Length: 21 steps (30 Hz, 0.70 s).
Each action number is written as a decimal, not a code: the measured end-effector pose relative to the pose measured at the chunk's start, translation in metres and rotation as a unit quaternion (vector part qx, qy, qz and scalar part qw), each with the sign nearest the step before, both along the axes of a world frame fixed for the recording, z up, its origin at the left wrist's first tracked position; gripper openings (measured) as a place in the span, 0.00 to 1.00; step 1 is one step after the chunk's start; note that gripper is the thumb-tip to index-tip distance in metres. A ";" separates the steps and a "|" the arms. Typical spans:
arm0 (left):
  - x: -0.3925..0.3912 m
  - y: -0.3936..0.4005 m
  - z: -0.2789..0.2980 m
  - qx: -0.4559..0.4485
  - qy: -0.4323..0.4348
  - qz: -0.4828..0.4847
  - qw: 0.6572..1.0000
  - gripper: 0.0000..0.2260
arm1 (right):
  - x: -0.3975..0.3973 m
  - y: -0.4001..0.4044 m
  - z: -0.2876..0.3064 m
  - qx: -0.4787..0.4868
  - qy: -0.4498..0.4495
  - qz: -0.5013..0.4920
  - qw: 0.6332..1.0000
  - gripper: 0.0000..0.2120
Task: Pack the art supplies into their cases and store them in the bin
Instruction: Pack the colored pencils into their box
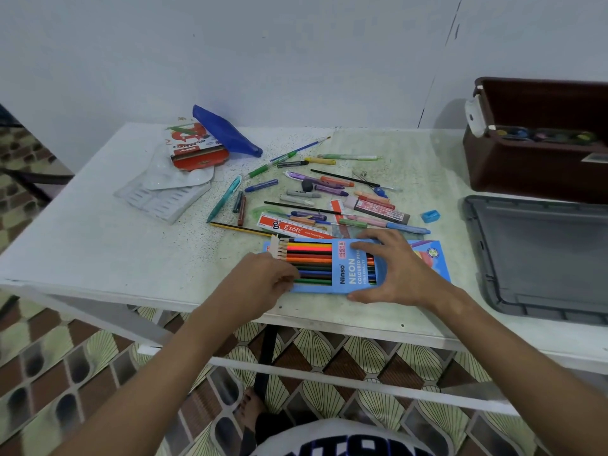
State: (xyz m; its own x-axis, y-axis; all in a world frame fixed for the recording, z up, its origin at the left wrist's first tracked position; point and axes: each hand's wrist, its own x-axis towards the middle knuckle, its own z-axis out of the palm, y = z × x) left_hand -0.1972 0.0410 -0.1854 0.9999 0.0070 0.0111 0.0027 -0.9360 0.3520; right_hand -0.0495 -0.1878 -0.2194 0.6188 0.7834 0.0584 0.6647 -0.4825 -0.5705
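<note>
A blue Ninso Neon coloured-pencil box (352,271) lies near the table's front edge, with a row of coloured pencils (309,258) sticking out of its left end. My left hand (263,281) pinches the pencils at their lower left. My right hand (394,268) lies across the box, thumb on the near edge and fingers on the far edge. A brown bin (533,166) stands at the back right with small paints inside.
Loose pens, crayons, brushes and a g'soft ruler (296,227) lie scattered behind the box. A red oil-pastel box (197,149), a blue pouch (227,131) and white plastic trays (164,192) sit at the back left. A grey bin lid (539,255) lies at the right, next to a blue sharpener (430,216).
</note>
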 end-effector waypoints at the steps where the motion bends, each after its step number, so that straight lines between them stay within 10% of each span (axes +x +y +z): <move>1: -0.002 0.002 0.000 -0.015 -0.027 0.028 0.999 0.10 | 0.000 0.000 0.001 0.002 -0.001 0.000 1.000 0.42; 4: -0.009 0.009 -0.002 -0.102 -0.121 0.160 0.974 0.09 | 0.000 -0.001 0.001 0.011 -0.006 -0.001 1.000 0.42; 9: -0.007 0.006 -0.005 -0.316 -0.009 0.263 0.912 0.09 | -0.002 0.002 0.000 0.028 -0.001 -0.006 1.000 0.43; 15: -0.002 0.010 -0.014 -0.236 -0.040 0.327 0.914 0.19 | -0.005 0.002 0.003 0.093 -0.010 -0.024 0.995 0.41; 21: 0.005 0.011 -0.001 -0.551 0.038 0.330 0.766 0.16 | -0.007 0.006 0.007 0.120 -0.011 -0.034 0.992 0.39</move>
State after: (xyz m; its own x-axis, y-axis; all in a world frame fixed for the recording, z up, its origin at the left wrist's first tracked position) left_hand -0.1926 0.0524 -0.1859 0.7715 0.4748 -0.4235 0.4071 0.1431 0.9021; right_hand -0.0561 -0.1816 -0.2119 0.6666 0.7016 0.2517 0.6483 -0.3790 -0.6604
